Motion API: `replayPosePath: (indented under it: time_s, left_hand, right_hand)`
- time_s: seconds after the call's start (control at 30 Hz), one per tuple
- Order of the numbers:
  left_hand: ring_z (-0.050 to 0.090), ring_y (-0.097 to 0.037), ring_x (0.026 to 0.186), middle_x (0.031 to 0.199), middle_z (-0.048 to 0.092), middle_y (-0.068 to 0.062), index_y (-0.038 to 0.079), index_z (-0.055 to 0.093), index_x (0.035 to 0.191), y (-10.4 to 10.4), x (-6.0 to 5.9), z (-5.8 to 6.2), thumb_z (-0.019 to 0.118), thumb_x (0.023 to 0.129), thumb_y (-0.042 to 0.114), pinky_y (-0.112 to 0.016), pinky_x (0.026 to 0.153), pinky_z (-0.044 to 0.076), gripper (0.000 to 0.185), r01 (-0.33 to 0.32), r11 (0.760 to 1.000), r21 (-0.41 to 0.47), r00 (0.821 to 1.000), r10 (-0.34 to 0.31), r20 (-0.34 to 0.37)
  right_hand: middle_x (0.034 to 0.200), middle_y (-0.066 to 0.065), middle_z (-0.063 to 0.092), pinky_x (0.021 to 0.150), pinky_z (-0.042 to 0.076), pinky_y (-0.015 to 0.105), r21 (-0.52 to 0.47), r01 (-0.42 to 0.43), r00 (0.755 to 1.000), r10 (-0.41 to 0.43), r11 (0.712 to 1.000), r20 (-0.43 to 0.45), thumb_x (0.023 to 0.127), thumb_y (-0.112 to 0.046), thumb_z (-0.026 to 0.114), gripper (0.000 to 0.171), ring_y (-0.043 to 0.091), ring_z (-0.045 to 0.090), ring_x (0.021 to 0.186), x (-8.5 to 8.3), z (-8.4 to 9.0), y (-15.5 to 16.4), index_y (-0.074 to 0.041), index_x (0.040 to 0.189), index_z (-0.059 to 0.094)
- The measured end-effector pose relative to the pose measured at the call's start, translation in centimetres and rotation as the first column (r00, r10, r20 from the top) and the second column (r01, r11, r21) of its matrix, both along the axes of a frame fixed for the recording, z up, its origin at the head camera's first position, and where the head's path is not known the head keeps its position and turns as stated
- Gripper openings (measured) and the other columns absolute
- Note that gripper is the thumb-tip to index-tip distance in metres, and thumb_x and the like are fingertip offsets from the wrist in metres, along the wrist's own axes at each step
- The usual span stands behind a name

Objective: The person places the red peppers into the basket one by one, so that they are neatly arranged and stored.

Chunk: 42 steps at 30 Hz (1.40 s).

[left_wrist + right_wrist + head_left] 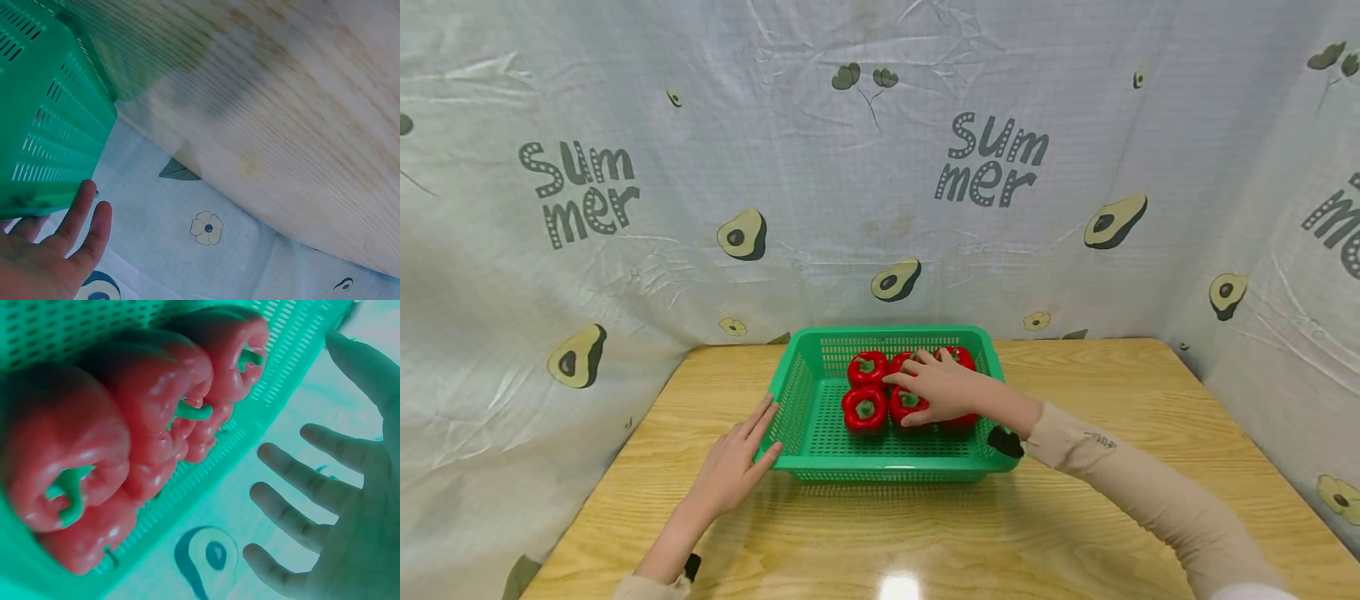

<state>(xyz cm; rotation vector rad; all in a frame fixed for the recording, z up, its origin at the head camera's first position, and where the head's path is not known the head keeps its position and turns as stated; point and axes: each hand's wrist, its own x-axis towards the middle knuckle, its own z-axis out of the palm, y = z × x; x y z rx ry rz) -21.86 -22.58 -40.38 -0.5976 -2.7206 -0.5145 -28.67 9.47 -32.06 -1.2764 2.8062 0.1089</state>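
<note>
A green plastic basket (880, 463) with slotted walls holds several red bell peppers (865, 410), set close together in two rows in its middle and right part. Their green stems face up. Over the peppers on the right hovers my right hand (946, 390), its fingers spread; in the right wrist view the hand (350, 500) appears apart from the peppers (69, 444). My left hand (730, 468) lies at the basket's left rim with straight fingers. From the left wrist, fingertips of that hand (44, 265) meet the basket's edge (37, 203); some are hidden behind it.
The basket stands on a light wooden table (1097, 400), near its back edge. A pale cloth (820, 167) with avocado prints and lettering hangs behind and at both sides. Inside the basket, bare floor (823, 417) shows left of the peppers.
</note>
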Motion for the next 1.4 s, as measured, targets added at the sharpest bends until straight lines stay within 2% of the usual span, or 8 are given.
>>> replayPosePath:
  time_s: [0.23,0.43,0.57,0.73,0.93,1.07,1.2,1.4]
  left_hand:
    - [0.042,-0.039,0.12,0.145,0.029,-0.016,0.004,0.03,0.139,-0.5,0.8,0.5,0.046,0.093,0.026,-0.054,0.092,0.037,0.054,-0.012,0.999,0.05,1.0,0.012,0.017]
    - [0.039,-0.04,0.122,0.146,0.027,-0.015,0.004,0.03,0.139,-1.3,1.8,0.9,0.045,0.093,0.023,-0.055,0.093,0.034,0.052,-0.014,0.998,0.064,0.999,0.011,0.037]
    - [0.041,-0.039,0.121,0.143,0.032,-0.016,0.006,0.032,0.139,-1.8,2.3,1.1,0.045,0.093,0.023,-0.055,0.092,0.035,0.051,-0.005,0.998,0.07,1.0,0.004,0.019]
    - [0.041,-0.037,0.121,0.142,0.034,-0.015,0.013,0.031,0.14,-2.6,2.6,1.4,0.046,0.093,0.024,-0.053,0.092,0.036,0.051,-0.008,0.999,0.052,1.0,0.008,0.008]
    - [0.042,-0.037,0.12,0.141,0.037,-0.013,0.013,0.034,0.139,-3.5,2.6,1.7,0.052,0.09,0.023,-0.054,0.09,0.036,0.053,-0.015,0.999,0.03,0.999,0.017,-0.045]
    - [0.044,-0.036,0.118,0.14,0.039,-0.012,0.011,0.04,0.136,-2.7,2.3,2.4,0.056,0.087,0.021,-0.055,0.087,0.037,0.053,0.022,1.0,0.011,0.992,-0.021,-0.126]
    - [0.042,-0.034,0.119,0.14,0.038,-0.011,0.008,0.041,0.134,-0.9,1.8,2.7,0.055,0.087,0.026,-0.053,0.088,0.038,0.052,0.065,0.995,-0.074,0.98,-0.078,-0.183]
    - [0.04,-0.035,0.121,0.14,0.038,-0.011,0.01,0.041,0.135,0.3,1.4,1.3,0.048,0.09,0.035,-0.053,0.091,0.037,0.051,0.058,0.984,-0.17,0.98,-0.089,-0.18]
  right_hand:
    - [0.117,0.003,0.052,0.076,0.036,0.042,-0.096,-0.006,1.0,0.007,0.995,0.014,0.083,-0.044,0.056,0.054,0.021,0.042,0.101,2.5,-0.6,4.4,-0.016,0.129,0.047]
    - [0.118,0.004,0.052,0.082,0.039,0.049,-0.191,0.004,0.998,-0.014,0.982,-0.054,0.083,-0.04,0.058,0.051,0.023,0.043,0.103,4.1,-2.6,8.1,-0.016,0.127,0.048]
    - [0.12,0.003,0.052,0.085,0.038,0.052,-0.29,0.032,0.993,-0.062,0.956,-0.097,0.082,-0.038,0.061,0.05,0.024,0.043,0.108,4.8,-4.0,10.2,-0.018,0.127,0.05]
    - [0.117,0.001,0.052,0.083,0.039,0.046,-0.395,0.027,0.978,-0.106,0.918,-0.178,0.08,-0.032,0.064,0.048,0.02,0.045,0.107,5.7,-5.6,12.7,-0.017,0.124,0.052]
    - [0.115,0.004,0.054,0.079,0.041,0.046,-0.458,0.027,0.95,-0.166,0.889,-0.266,0.074,-0.022,0.07,0.049,0.021,0.048,0.103,6.3,-6.6,14.5,-0.014,0.12,0.055]
    - [0.113,0.007,0.055,0.076,0.042,0.045,-0.452,-0.056,0.92,-0.131,0.89,-0.37,0.072,-0.021,0.072,0.049,0.022,0.05,0.1,5.4,-5.4,14.1,-0.011,0.118,0.056]
    - [0.113,0.007,0.056,0.079,0.042,0.043,-0.351,-0.172,0.898,0.0,0.92,-0.441,0.079,-0.03,0.066,0.044,0.023,0.051,0.101,3.9,-2.5,11.4,-0.012,0.118,0.056]
    - [0.113,0.001,0.056,0.076,0.038,0.036,-0.137,-0.296,0.889,0.219,0.945,-0.402,0.083,-0.036,0.06,0.042,0.018,0.049,0.102,2.2,0.6,6.0,-0.017,0.119,0.054]
